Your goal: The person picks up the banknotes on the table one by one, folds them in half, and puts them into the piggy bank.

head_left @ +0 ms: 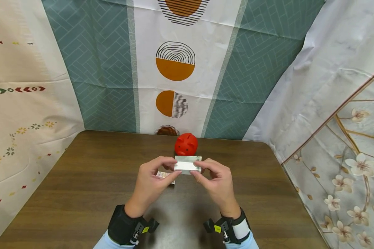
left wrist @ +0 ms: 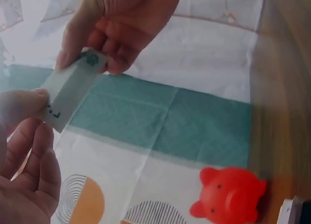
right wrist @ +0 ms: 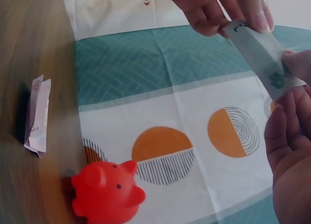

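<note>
A pale green folded banknote is held up between both hands, in front of a red piggy bank. My left hand pinches its left end between thumb and fingers, while my right hand does the same at the right end. In the left wrist view the banknote appears as a narrow strip with dark green printing at both ends. A second folded banknote, pinkish, sits on the table; in the head view my left hand partly covers it.
The brown wooden table ends at a wall hung with green and white patterned cloth. On the right hangs a flowered cloth, on the left a cream one. Black straps with small cameras circle both wrists.
</note>
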